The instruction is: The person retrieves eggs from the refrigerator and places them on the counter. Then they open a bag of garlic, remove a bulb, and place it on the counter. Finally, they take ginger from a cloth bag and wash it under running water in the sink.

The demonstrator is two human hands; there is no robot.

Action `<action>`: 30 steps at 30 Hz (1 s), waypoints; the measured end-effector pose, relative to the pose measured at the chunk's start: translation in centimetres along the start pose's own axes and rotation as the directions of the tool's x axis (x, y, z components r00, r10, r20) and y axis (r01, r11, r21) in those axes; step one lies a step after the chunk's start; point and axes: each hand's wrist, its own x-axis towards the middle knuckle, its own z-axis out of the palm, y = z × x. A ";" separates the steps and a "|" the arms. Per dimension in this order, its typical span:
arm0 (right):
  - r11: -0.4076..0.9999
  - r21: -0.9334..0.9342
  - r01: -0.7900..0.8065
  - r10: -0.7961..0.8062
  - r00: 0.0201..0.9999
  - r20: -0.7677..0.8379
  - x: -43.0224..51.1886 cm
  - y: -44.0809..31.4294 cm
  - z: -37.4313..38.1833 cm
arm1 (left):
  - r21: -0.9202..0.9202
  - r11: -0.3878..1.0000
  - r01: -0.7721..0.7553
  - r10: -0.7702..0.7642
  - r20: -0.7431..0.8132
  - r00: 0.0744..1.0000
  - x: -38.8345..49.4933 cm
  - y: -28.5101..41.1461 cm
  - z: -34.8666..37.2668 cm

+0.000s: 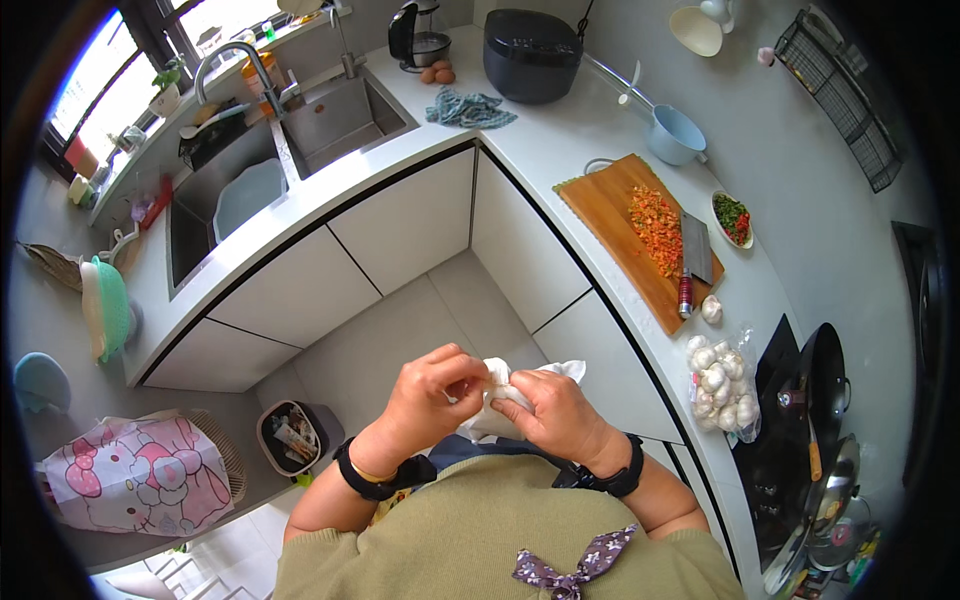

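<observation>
A white, crumpled bag or cloth (487, 424) is bunched up in front of my chest, its material not clear. My right hand (559, 412) grips its gathered top between thumb and fingers. Close beside it, my left hand (439, 386) has its fingers curled at the same gathered part, pinching what looks like a thin tie. To the right, a wooden cutting board (607, 217) lies on the counter with diced orange vegetables (656, 229) and a cleaver (696, 247) on it. A garlic bulb (712, 309) and a clear bag of garlic (724, 386) are nearby.
A double sink (341, 124) is at the upper left, with a blue cloth (469, 109) and a rice cooker (532, 56) beyond. The hob (765, 465) and a pan (823, 375) are at right. A bin (292, 439) and patterned cover (142, 476) are lower left.
</observation>
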 end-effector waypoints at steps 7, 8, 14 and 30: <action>0.996 -0.061 -0.069 0.066 0.996 -0.053 1.8 -1.6 2.8 | 0.090 0.985 -0.146 0.145 0.020 0.989 -0.7 -1.7 -2.5; 0.995 -0.092 -0.048 0.044 0.998 -0.039 1.9 -1.8 3.0 | 0.150 0.967 -0.208 0.210 0.002 0.978 -0.6 -1.9 -2.5; 0.984 -0.175 -0.012 0.006 0.999 -0.035 2.1 -2.2 2.8 | -0.201 0.979 -0.011 0.040 0.140 0.989 -0.4 -2.4 -2.9; 0.961 0.259 -0.101 0.158 0.965 -0.210 1.2 -1.5 1.5 | -0.760 0.570 0.312 -0.142 0.283 0.948 2.1 -2.5 -1.9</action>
